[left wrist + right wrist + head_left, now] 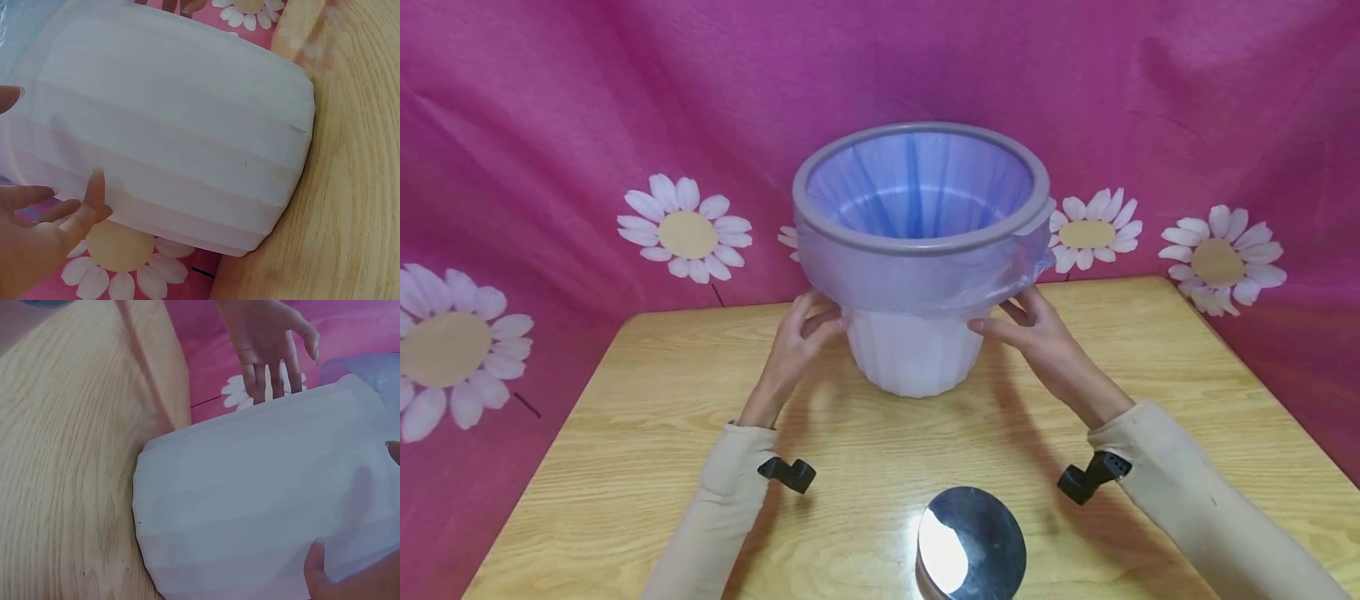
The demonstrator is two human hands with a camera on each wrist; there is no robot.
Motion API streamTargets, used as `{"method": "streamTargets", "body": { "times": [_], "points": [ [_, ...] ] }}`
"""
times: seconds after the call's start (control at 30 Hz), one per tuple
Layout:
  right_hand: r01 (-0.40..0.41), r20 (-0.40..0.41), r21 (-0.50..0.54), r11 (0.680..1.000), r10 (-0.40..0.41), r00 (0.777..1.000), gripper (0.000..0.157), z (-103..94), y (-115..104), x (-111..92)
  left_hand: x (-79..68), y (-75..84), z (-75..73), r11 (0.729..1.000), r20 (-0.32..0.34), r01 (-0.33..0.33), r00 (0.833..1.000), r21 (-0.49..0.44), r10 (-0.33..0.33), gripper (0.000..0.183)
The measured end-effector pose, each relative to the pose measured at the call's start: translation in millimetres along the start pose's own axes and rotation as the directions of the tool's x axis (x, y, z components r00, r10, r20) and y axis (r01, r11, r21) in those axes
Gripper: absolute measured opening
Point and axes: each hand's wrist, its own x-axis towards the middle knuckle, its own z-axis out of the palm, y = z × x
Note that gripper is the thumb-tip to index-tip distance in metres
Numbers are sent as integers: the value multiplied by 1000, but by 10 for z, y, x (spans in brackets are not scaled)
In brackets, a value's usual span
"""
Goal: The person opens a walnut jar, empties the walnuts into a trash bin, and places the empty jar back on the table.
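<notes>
A white ribbed waste bin [917, 354] stands upright near the back of the table. Its thin bluish plastic bag [910, 279] lines the inside and folds down over the outside, with a grey ring [925, 246] round the mouth. My left hand [793, 342] is at the bin's left side, just under the bag's hanging edge, fingers spread and loosely bent. On the opposite side, my right hand [1048, 342] has its thumb toward the white wall, also below the bag. The right wrist view shows the left hand's fingers extended beside the bin [250, 494].
A round, glossy dark-topped object [992, 533] sits at the table's front, reflecting light. The wooden table [647, 417] backs onto a pink cloth [737, 83] printed with white daisies. Small black devices [790, 475] are worn at both sleeves.
</notes>
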Motion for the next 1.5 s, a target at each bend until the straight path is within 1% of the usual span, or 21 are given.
{"method": "streamTargets", "body": {
  "times": [0.1,0.2,0.3,0.4,0.53,0.8,0.93,0.97,1.07,1.1,1.17,1.27,1.33,1.43,1.5],
  "points": [
    [19,6,24,1000,-19,1000,79,7,-2,-54,-12,-7,3,1000,12,-12,1000,-13,12,48],
    [25,2,47,999,-25,1000,80,16,-4,-110,-29,-9,8,999,25,-9,1000,-35,10,55],
    [18,5,56,998,-18,1000,80,24,-11,-157,-53,-3,10,995,44,6,999,-104,-2,59],
    [5,9,57,998,-5,1000,82,39,-27,-190,-79,9,-1,987,50,25,999,-160,-17,58],
    [-3,3,53,999,3,1000,82,69,-53,-225,-88,23,-28,986,44,28,999,-164,-22,58],
    [-19,-18,70,997,20,1000,81,117,-74,-309,-109,40,-57,994,25,67,998,-92,-65,56],
    [-8,-16,75,997,10,1000,81,134,-86,-298,-103,44,-64,996,43,50,998,-77,-47,55],
    [-5,-16,74,997,6,1000,82,135,-90,-295,-94,42,-63,997,46,40,998,-63,-37,55],
    [4,-8,67,998,-3,1000,84,114,-103,-299,-75,9,-37,1000,38,4,999,17,-4,56],
    [1,-5,61,998,-1,1000,85,105,-106,-305,-77,-8,-28,999,29,0,1000,37,-1,57],
    [-17,-7,41,999,17,1000,86,86,-114,-319,-95,-54,-22,996,-1,14,1000,87,-14,60],
    [-52,-30,-9,999,52,998,90,63,-113,-357,-156,-110,-43,990,-39,73,997,123,-68,59],
    [-65,-56,-69,996,61,997,91,60,-107,-387,-214,-133,-74,985,-51,104,994,139,-97,56],
    [-56,-94,-177,983,40,995,88,57,-85,-440,-307,-157,-99,979,-32,120,993,167,-116,50],
    [-45,-108,-257,965,18,994,82,66,-67,-472,-368,-179,-97,975,2,115,993,192,-118,47]
  ]
}}
